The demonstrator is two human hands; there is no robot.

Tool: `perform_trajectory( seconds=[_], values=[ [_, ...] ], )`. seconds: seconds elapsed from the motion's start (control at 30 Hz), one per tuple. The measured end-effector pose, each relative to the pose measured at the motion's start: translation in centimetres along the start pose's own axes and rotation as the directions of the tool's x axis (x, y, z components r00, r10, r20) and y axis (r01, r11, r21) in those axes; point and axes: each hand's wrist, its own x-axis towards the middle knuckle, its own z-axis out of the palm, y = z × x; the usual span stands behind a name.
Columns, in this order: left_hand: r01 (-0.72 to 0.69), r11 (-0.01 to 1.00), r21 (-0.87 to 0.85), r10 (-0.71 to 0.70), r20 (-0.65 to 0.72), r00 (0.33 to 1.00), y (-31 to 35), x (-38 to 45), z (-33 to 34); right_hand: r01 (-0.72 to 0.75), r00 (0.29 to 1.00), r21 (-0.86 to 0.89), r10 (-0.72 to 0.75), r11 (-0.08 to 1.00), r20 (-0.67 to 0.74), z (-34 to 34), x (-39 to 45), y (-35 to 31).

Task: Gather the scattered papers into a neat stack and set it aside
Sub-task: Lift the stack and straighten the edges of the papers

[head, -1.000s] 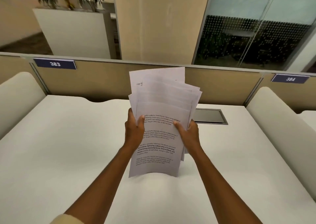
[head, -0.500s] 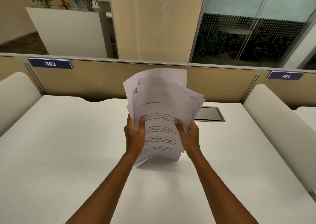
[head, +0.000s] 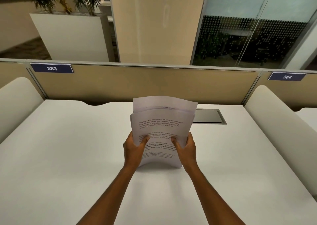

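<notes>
Papers (head: 161, 130) stand upright on their bottom edge near the middle of the white desk (head: 68, 156), somewhat toward its far edge, held between both hands. The left hand (head: 133, 150) grips the left side of the bundle with its thumb pressed across the printed front sheet, and the right hand (head: 187, 149) grips the right side the same way; the fingers behind the sheets are hidden, so I cannot tell how they lie. The bottom edge bows forward where it meets the desk, and the tops are not yet level: at least one back sheet rises above the front one, and edges show stepped at the upper left. To my eye this is the squaring-up step, and to do it well the grip should be loosened just enough that the sheets can slide down under their own weight as the bundle is tapped on the desk, while the palms keep the sides from fanning out. Holding the bundle more upright and less bowed would let the lower edges seat flat. A turn onto a long side and another tap would true up the other edges. Behind the papers, just to their right, a dark recessed cable hatch (head: 208, 116) sits in the desk near its far edge; tapping is best kept off it.
</notes>
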Motion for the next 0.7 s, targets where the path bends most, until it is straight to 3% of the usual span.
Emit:
perform_trajectory(
  seconds=[0.17,0.43,0.7],
  values=[
    [0.064,0.997,-0.047,-0.064,0.007,0.998,-1.0,0.1,0.2,0.025,1.000,0.021,-0.025,0.999,-0.006,-0.3,0.6,-0.1],
    [0.013,0.998,-0.067,-0.013,0.001,1.000,0.3,1.0,0.4,0.104,0.994,-0.017,-0.104,0.994,0.015,-0.7,1.4,-1.6],
    [0.025,0.999,-0.021,-0.023,0.047,0.999,-0.5,1.1,0.5,0.059,0.998,-0.021,-0.059,0.998,-0.010,-0.9,0.6,-0.7]
  ],
)
